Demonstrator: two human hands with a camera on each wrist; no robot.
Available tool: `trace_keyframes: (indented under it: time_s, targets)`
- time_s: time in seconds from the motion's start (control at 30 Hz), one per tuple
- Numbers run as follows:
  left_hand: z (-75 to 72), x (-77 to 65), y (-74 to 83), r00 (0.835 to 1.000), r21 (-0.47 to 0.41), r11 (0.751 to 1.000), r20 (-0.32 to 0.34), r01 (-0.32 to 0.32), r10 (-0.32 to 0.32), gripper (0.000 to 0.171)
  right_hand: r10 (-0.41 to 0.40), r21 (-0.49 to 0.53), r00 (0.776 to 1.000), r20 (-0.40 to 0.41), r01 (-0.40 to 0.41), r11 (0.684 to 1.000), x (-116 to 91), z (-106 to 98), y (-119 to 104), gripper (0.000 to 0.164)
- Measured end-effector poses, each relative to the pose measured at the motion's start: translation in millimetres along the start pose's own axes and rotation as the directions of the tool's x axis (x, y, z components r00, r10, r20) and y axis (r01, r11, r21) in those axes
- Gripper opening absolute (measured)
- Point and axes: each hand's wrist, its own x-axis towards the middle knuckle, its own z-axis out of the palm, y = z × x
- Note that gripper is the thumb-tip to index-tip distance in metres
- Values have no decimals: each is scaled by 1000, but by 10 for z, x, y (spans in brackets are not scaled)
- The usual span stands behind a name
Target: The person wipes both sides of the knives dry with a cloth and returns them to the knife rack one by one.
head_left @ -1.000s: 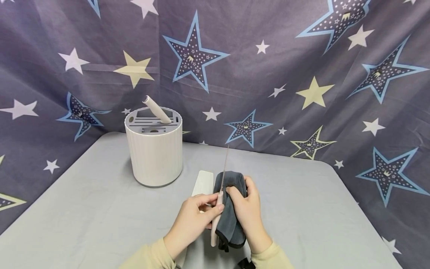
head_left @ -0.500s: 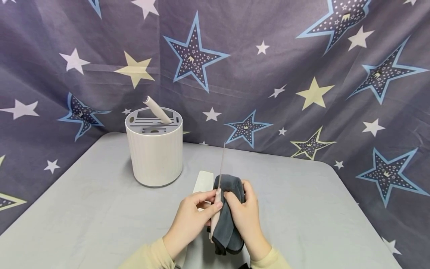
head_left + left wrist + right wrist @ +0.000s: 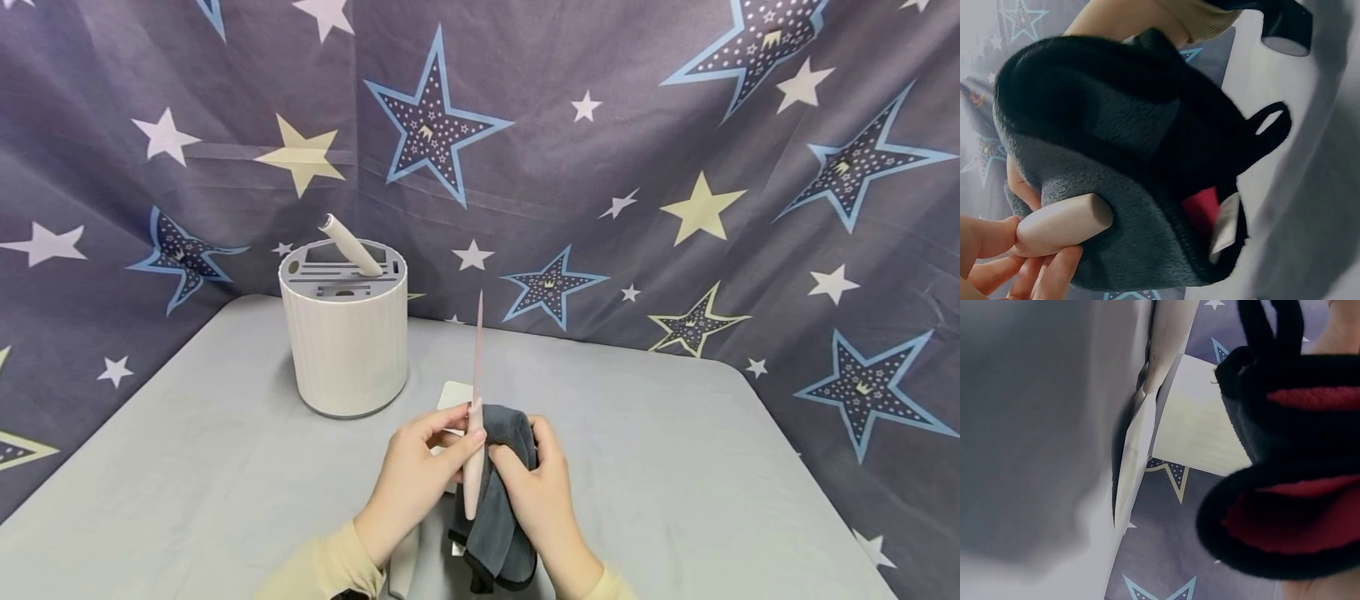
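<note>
Beside dark-grey fleece cloth my right hand grips, left hand pinches slim pink-bladed knife; I'd bring cloth in spine-side.

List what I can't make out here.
- Head view: what the handle in the holder belongs to, hidden inside.
- Head view: fingertips of the right hand, thumb aside, behind the cloth.
- Head view: part of the white board, behind the left hand and cloth.
- Left wrist view: blade of the held knife, lost past the left hand.
- Left wrist view: any print on the label, too dim to read.
</note>
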Motion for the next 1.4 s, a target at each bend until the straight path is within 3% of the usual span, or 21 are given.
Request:
trace_keyframes:
  time_s: [0.3, 0.6, 0.93, 1.23, 1.4]
  targets:
    - [-23, 0, 0, 1000, 10, 1000, 6, 7, -7, 38, -3, 21, 1000, 16, 2, 1000, -42, 13, 2, 28]
    - [-25, -17, -13, 996, 60, 998, 83, 20, -25, 42, 22, 14, 1000, 2, -22, 1000, -5, -11, 11, 27]
    - [-8, -59, -16, 989, 98, 995, 145, -25, 11, 45, 17, 6, 1000, -26, -17, 1000, 41, -53, -8, 23]
    - [32, -84, -46, 990, 185, 978, 125, -93, 71, 43, 19, 14, 999, -40, -18, 1000, 78, -81, -24, 24]
    - [43, -94, -58, 988, 226, 970, 143, -94, 63, 43, 29, 29, 999, -45, -28, 999, 100, -100, -32, 23]
